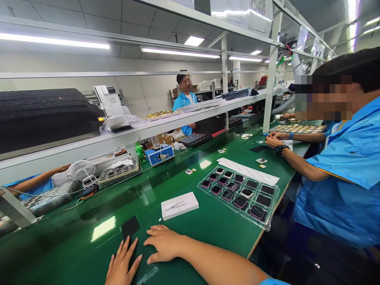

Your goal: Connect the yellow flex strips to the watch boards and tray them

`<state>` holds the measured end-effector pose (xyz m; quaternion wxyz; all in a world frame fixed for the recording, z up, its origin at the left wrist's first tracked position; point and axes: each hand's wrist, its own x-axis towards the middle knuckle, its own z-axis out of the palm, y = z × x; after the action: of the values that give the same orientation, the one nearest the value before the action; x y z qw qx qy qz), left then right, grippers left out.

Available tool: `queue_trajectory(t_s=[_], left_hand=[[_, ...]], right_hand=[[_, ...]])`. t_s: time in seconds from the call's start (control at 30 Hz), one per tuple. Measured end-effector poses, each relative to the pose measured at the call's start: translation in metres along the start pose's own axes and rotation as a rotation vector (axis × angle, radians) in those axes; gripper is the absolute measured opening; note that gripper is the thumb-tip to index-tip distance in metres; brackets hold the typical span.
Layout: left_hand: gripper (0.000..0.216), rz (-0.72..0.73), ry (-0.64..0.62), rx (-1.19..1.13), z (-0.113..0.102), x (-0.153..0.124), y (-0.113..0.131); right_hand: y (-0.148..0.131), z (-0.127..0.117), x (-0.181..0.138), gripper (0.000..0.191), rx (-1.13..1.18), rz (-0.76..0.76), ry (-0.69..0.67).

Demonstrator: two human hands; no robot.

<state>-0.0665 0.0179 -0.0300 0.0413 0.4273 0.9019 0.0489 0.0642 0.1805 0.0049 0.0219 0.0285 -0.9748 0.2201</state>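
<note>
My left hand [121,263] lies at the bottom of the view, fingers spread, its fingertips at the lower edge of a thin black square sheet [130,227] on the green bench mat [204,233]. My right hand [164,243] rests on the mat just to the right, holding nothing. Beyond it lies a white box [179,206] with tweezers on its lid. Farther right, a clear plastic tray [237,194] holds several dark rounded-square devices with pink or white rims. A white paper strip [247,171] lies behind the tray.
A co-worker in a blue smock [347,158] sits at the right, hands on the bench [274,140]. A white shelf [124,132] runs along the far side, with a small fan [81,170] and a blue instrument box [158,155]. Another person [185,99] stands beyond it.
</note>
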Motion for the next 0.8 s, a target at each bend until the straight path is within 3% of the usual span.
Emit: queue_trajectory(t_s=[0.63,0.8], left_hand=[[0.055,0.017,0.063,-0.004,0.002,-0.003,0.000],[0.056,0.016,0.058,0.022,0.003,-0.005,0.000]], right_hand=[[0.001,0.001,0.000,0.058,0.016,0.007,-0.005],[-0.011,-0.005,-0.003,0.045,0.186,-0.018,0.152]])
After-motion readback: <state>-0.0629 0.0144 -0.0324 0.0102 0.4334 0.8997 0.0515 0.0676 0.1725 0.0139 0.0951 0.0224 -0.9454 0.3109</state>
